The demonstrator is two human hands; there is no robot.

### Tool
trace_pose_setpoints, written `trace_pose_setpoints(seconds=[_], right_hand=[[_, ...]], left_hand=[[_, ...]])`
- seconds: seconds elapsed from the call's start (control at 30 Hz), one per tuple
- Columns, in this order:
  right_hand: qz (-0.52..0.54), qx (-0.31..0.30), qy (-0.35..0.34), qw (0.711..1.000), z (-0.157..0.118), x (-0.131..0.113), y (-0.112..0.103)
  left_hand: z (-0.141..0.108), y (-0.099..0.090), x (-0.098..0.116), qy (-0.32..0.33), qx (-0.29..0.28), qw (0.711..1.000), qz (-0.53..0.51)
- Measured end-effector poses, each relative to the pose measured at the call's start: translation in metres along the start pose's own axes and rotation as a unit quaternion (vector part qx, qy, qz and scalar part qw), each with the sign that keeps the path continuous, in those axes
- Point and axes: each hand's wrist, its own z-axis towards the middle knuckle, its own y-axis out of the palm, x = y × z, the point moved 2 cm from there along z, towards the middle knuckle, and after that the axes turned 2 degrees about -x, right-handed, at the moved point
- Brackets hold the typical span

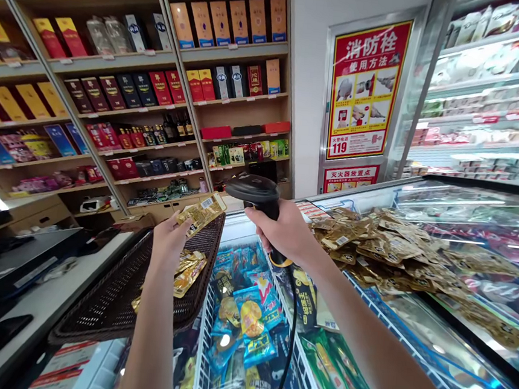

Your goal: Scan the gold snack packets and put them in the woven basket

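Left hand (pixel 169 241): pinched on a gold sachet (pixel 202 214), barcode up. Right hand (pixel 283 230): wrapped around a black scanner (pixel 255 193), just above the freezer (pixel 379 326). Left of the freezer, a woven basket (pixel 115 291) holding gold sachets (pixel 189 273). On the freezer's glass, a loose heap (pixel 386 245) of sachets; inside, blue packs (pixel 248 320). Beyond the freezer, shelves (pixel 235 53) of boxed liquor.

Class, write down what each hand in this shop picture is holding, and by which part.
The left hand pinches a gold snack packet by its lower end. The right hand grips a black barcode scanner by its handle, below the head.
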Motion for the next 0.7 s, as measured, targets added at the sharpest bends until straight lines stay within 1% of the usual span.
trace_pose_setpoints(seconds=[0.17,0.33,0.5,0.7], right_hand=[[-0.047,-0.024,-0.003,0.999,-0.001,0.004,0.002],[-0.054,-0.030,0.019,0.998,0.000,0.010,0.009],[-0.066,-0.031,0.033,0.997,0.000,0.008,0.010],[-0.051,-0.032,0.038,0.997,-0.003,0.006,0.009]], left_hand=[[0.000,-0.002,0.000,0.004,-0.004,1.000,-0.031],[0.008,-0.009,-0.010,0.026,-0.001,1.000,0.008],[0.013,-0.016,-0.015,0.054,-0.005,0.998,0.026],[0.014,-0.020,-0.014,0.039,0.001,0.999,0.028]])
